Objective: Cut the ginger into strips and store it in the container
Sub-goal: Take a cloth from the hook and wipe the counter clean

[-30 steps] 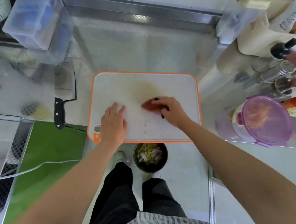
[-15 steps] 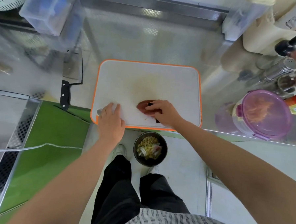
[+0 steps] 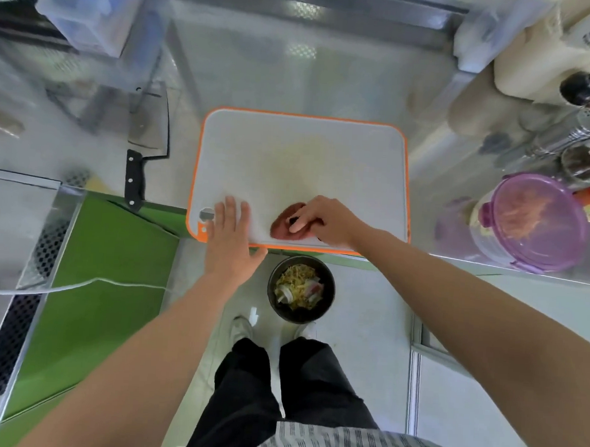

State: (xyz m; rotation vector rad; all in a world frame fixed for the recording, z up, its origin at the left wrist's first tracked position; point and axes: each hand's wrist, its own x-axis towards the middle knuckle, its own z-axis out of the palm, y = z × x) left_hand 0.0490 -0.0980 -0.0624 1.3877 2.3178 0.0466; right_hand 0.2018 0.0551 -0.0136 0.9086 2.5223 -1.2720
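Head view. The right hand [image 3: 328,221] is curled over a reddish-brown pad [image 3: 281,224] (cloth or sponge, cannot be told), with the fingertips pressed onto its top. The pad is held flat on the near part of the cutting board [image 3: 307,148], close to the near edge. Something small and dark is seen under the fingers; it is not identified.

The left hand [image 3: 229,240] is laid flat on the board's near left corner, fingers straight and together, nothing held.

Step judged: the board is being wiped after cutting. No ginger is seen on it, only a faint yellowish stain at centre.

To do it well, the board should be kept pinned by the flat hand, and the pad drawn in overlapping strokes toward the near edge, so that scraps drop into the dark bowl [image 3: 331,293] on the floor just below it.

Ginger [image 3: 523,218]: seen as orange-tan shreds through the purple lid of the round container [image 3: 559,237], on the counter well to the right of the board. The shreds appear to run from near left to far right; single strips are too blurred to resolve. The lid's tab is turned toward the board.

A cleaver [image 3: 148,126] is laid left of the board, handle toward the person.
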